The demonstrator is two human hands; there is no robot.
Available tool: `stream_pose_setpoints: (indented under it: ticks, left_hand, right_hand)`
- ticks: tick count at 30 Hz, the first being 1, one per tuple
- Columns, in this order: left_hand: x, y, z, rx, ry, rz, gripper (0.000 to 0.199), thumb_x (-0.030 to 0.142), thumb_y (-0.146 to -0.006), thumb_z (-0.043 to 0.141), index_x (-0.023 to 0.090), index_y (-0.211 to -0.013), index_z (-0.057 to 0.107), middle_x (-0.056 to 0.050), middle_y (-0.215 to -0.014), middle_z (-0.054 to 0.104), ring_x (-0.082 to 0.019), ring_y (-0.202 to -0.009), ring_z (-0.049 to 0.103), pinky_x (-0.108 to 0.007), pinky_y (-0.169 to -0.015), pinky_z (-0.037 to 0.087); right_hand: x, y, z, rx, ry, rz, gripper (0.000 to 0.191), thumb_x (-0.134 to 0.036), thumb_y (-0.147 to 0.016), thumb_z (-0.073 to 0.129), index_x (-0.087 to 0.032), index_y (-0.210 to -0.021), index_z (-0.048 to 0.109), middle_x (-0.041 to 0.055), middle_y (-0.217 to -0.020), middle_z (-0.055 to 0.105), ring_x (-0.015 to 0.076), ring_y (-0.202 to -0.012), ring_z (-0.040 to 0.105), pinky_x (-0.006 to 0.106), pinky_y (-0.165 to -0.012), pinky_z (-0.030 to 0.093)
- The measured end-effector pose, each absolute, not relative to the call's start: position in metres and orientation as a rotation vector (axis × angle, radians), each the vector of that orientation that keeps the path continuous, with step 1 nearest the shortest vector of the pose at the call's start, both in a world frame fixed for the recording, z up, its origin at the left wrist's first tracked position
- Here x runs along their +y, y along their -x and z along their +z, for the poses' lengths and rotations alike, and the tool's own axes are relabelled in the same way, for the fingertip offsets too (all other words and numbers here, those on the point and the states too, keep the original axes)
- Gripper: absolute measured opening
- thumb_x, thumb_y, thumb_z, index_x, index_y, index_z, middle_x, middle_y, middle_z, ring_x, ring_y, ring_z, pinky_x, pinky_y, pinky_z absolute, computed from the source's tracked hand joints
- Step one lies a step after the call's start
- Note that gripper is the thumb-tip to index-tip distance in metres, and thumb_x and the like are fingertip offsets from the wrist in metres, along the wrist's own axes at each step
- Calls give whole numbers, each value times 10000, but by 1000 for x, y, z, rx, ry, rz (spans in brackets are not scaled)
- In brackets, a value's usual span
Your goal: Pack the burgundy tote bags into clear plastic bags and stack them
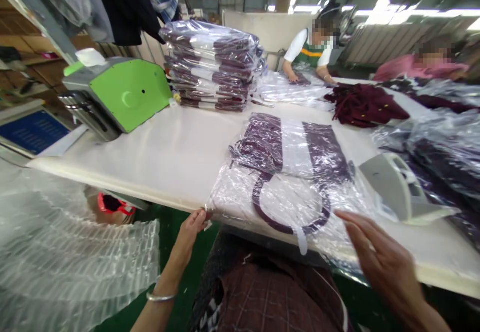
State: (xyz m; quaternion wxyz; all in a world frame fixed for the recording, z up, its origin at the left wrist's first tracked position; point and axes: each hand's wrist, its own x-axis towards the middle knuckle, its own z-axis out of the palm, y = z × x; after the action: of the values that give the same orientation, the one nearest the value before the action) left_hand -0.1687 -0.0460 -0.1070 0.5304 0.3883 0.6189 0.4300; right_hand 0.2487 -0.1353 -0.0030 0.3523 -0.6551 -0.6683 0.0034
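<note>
Before me on the table lies a folded maroon garment (324,144) inside a clear plastic bag (232,192). A white band (296,147) crosses the garment, and a round maroon neckline (258,197) with a white tag (302,242) lies toward the table's front edge. My left hand (193,224) pinches the bag's front left corner at that edge. On the other side, my right hand (382,257) has its fingers stretched out beside the bag's front right part, holding nothing. Whether its fingertips touch the plastic is hard to tell.
A green and grey machine (129,92) stands at left beside a stack of bagged garments (213,67). To the right are a grey-white device (397,187), maroon cloth (363,104) and bagged garments (450,147). Two people work across the table (150,157). Bubble wrap (93,262) hangs lower left.
</note>
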Motion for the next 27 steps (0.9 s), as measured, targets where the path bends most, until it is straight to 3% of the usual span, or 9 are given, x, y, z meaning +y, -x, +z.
stream_pose_setpoints:
  ticks: [3, 5, 12, 14, 16, 19, 21, 24, 27]
  left_hand:
    - [-39, 151, -100, 1512, -1020, 910, 561, 685, -691, 703, 148, -846, 731, -61, -820, 749, -260, -846, 702, -348, -820, 549]
    - [-41, 149, -99, 1559, -1090, 880, 555, 692, -686, 686, 153, -807, 740, -43, -771, 738, -252, -793, 685, -334, -790, 533]
    - [-44, 168, -57, 1529, -1363, 768, 584, 742, -793, 527, 206, -616, 676, -27, -614, 652, -239, -685, 613, -337, -743, 497]
    - [-29, 162, -28, 1435, -1441, 772, 595, 713, -835, 501, 208, -546, 626, -26, -566, 609, -211, -632, 571, -321, -704, 477]
    - [-4, 142, 5, 1284, -1507, 780, 583, 680, -844, 522, 203, -519, 603, -33, -561, 608, -191, -609, 553, -307, -674, 467]
    - [49, 83, 40, 1041, -1556, 729, 524, 627, -834, 582, 180, -566, 640, -42, -585, 638, -163, -588, 555, -280, -627, 462]
    - [87, 34, 43, 980, -1498, 695, 470, 577, -831, 611, 164, -611, 650, -34, -595, 645, -135, -559, 554, -246, -564, 437]
    - [133, -28, 21, 1067, -1398, 573, 396, 498, -802, 683, 147, -625, 635, -14, -523, 611, -110, -466, 526, -228, -493, 420]
    - [155, -56, -8, 1083, -1366, 520, 412, 503, -797, 711, 139, -627, 616, -18, -507, 606, -123, -462, 556, -233, -481, 446]
  right_hand:
    - [-27, -172, 22, -1993, 1396, 6, 468, -402, -1046, 389, -245, -1470, 511, 56, -1530, 512, 259, -1455, 421, 547, -1210, 345]
    - [30, -130, 12, -2157, 1349, -10, 536, -424, -1034, 451, -218, -1529, 435, 61, -1631, 354, 277, -1544, 230, 572, -1261, 182]
    - [103, -95, -50, -2425, 1458, 343, 598, -502, -978, 557, -175, -1477, 520, 127, -1639, 314, 331, -1541, 218, 576, -1255, 83]
    - [107, -104, -41, -2302, 1389, 617, 624, -553, -959, 565, -163, -1446, 552, 139, -1617, 361, 334, -1533, 242, 559, -1254, 124]
    - [107, -116, -25, -1975, 1274, 1011, 636, -608, -955, 531, -160, -1405, 579, 152, -1533, 494, 323, -1461, 403, 527, -1223, 269]
    - [100, -148, -1, -1308, 1092, 1498, 668, -692, -978, 375, -173, -1352, 572, 161, -1326, 669, 278, -1187, 671, 474, -1032, 522]
    - [92, -175, 11, -1022, 1040, 1645, 679, -713, -979, 333, -175, -1331, 550, 168, -1231, 706, 253, -1034, 730, 443, -905, 590]
    - [80, -212, 17, -888, 1098, 1659, 666, -668, -950, 499, -181, -1403, 455, 169, -1232, 697, 224, -979, 729, 378, -808, 612]
    - [75, -224, 8, -940, 1304, 1589, 897, -553, -822, 758, -194, -1515, 315, 168, -1256, 671, 233, -986, 711, 358, -763, 609]
